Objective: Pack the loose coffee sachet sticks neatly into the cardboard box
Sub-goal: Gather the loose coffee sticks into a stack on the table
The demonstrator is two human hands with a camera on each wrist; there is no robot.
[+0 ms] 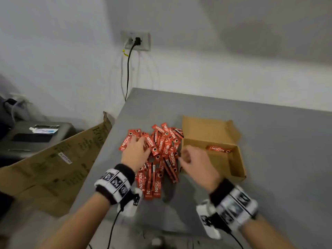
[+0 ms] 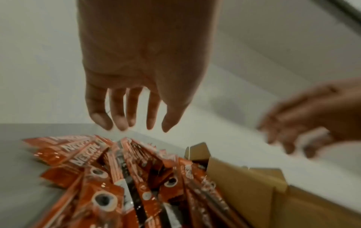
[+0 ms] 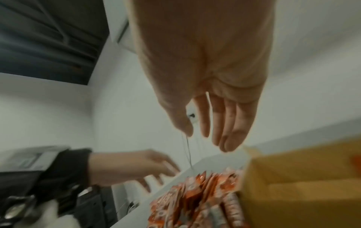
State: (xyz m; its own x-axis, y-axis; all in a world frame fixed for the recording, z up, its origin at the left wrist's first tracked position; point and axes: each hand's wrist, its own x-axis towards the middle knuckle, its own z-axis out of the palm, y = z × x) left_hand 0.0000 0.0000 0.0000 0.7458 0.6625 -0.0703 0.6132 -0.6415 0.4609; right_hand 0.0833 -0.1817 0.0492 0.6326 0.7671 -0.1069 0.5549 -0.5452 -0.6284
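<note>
A heap of red coffee sachet sticks lies on the grey table, just left of the open cardboard box. One sachet lies inside the box by its far wall. My left hand hovers over the left side of the heap, fingers straight and spread, holding nothing. My right hand is blurred, over the heap's right edge at the box's left wall, fingers loosely extended and empty.
The grey table has its left edge close to the heap. A big flattened cardboard sheet leans beside it, with a dark case behind. A wall socket with cables is at the back.
</note>
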